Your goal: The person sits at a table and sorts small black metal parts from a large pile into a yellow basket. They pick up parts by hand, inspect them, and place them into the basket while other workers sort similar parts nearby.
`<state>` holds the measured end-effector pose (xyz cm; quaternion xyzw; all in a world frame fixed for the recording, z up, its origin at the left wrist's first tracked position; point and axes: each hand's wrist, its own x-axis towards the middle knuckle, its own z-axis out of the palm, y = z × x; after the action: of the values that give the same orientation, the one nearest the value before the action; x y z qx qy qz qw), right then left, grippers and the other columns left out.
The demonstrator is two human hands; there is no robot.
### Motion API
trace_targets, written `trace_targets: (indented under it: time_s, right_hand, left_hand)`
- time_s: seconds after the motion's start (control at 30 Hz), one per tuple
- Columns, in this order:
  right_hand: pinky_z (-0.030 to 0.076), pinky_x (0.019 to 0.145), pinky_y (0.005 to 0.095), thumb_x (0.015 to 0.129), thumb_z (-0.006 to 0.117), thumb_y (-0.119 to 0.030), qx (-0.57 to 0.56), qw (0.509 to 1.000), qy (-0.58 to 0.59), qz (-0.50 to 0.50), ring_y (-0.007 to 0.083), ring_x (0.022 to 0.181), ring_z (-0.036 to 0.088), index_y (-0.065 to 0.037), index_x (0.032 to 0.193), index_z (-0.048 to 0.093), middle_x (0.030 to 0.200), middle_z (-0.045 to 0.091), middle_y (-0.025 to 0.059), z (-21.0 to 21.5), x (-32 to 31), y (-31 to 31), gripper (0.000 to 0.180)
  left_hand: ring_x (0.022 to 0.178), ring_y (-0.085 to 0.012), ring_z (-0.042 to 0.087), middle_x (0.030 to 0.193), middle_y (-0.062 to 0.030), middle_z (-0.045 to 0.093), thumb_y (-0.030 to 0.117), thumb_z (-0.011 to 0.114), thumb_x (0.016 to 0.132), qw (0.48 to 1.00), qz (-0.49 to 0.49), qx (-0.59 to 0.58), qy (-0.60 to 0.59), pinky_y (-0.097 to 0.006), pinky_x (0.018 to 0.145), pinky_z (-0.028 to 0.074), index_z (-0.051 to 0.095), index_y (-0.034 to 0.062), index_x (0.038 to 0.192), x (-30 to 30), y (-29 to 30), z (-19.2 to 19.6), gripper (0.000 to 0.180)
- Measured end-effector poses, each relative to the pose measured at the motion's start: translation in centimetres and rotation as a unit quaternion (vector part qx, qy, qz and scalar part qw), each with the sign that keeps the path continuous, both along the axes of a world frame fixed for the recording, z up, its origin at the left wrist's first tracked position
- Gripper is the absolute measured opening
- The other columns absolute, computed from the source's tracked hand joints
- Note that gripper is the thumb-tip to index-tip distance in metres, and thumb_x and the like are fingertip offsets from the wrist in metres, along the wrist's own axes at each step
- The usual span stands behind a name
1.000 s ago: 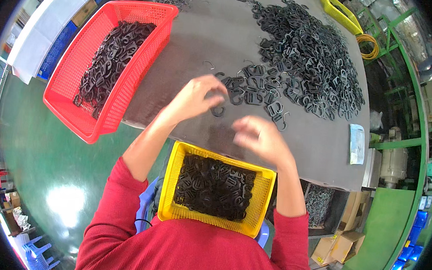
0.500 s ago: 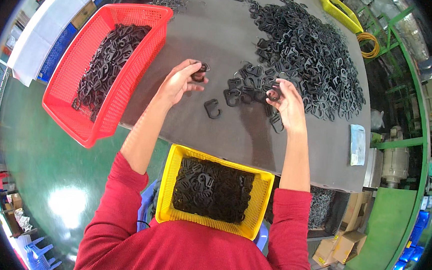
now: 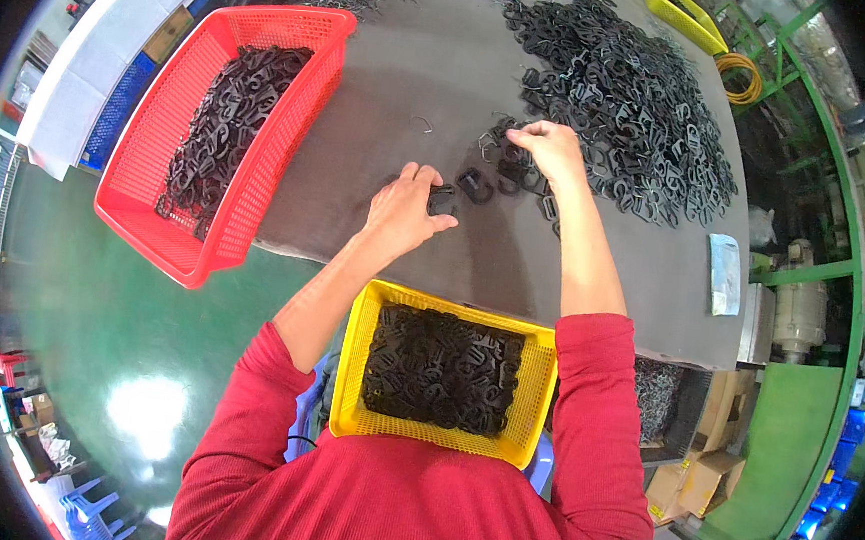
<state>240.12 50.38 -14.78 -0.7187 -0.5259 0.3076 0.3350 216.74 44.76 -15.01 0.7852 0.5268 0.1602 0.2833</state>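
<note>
Sorting step: left hand [image 3: 404,211] pinches a black plastic buckle [image 3: 441,199] on the grey table [image 3: 405,88], right hand [image 3: 551,150] fingers closed on pile [image 3: 625,103] pieces; next likely needs the yellow basket [image 3: 442,371].

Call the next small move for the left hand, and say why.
Probably draw the left hand back and drop its black part into the yellow basket at the lap: the fingers pinch one piece, the basket already holds similar ones, and the right hand is at the loose pile.
</note>
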Motion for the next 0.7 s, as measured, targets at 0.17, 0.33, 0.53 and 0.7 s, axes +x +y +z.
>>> trace_targets:
  time_s: [0.17,0.33,0.53,0.7]
  right_hand:
    - [0.047,0.056,0.0256,0.079,0.065,-0.016,0.055,0.817,0.571,-0.059,0.0158,0.068,0.058,-0.008,0.089,0.059,0.087,0.064,0.0053,3.2,1.8,-5.8,0.015]
    - [0.05,0.068,0.0325,0.075,0.069,-0.019,-0.023,0.994,0.052,0.097,0.0212,0.077,0.063,-0.006,0.102,0.06,0.086,0.065,0.0067,0.6,1.7,-4.2,0.031]
    - [0.047,0.074,0.0394,0.068,0.075,-0.031,0.03,0.938,-0.326,0.118,0.0308,0.088,0.062,-0.004,0.096,0.061,0.087,0.065,0.0148,0.3,-0.4,-4.5,0.041]
    - [0.048,0.072,0.0403,0.072,0.071,-0.028,-0.012,0.973,-0.144,0.179,0.0325,0.085,0.061,-0.002,0.09,0.06,0.089,0.064,0.0174,1.5,-0.9,-8.6,0.033]
  left_hand:
    - [0.103,-0.0329,0.054,0.111,-0.0132,0.049,0.025,0.074,0.069,0.999,-0.035,0.003,-0.026,-0.042,0.086,0.044,0.051,0.0047,0.111,-0.1,0.5,-0.7,0.051]
    - [0.106,-0.0336,0.053,0.114,-0.0138,0.049,0.02,0.074,0.069,0.997,-0.07,0.031,-0.021,-0.042,0.087,0.043,0.051,0.0039,0.113,0.4,0.8,-0.4,0.052]
    - [0.096,-0.0302,0.057,0.102,-0.013,0.054,0.017,0.073,0.069,0.997,-0.058,-0.03,-0.046,-0.038,0.083,0.045,0.058,0.0022,0.104,0.2,2.6,-0.7,0.041]
    - [0.091,-0.0293,0.058,0.09,-0.0132,0.06,0.026,0.07,0.073,0.968,-0.145,-0.169,-0.117,-0.038,0.08,0.045,0.063,0.0022,0.093,-2.5,1.8,-1.0,0.033]
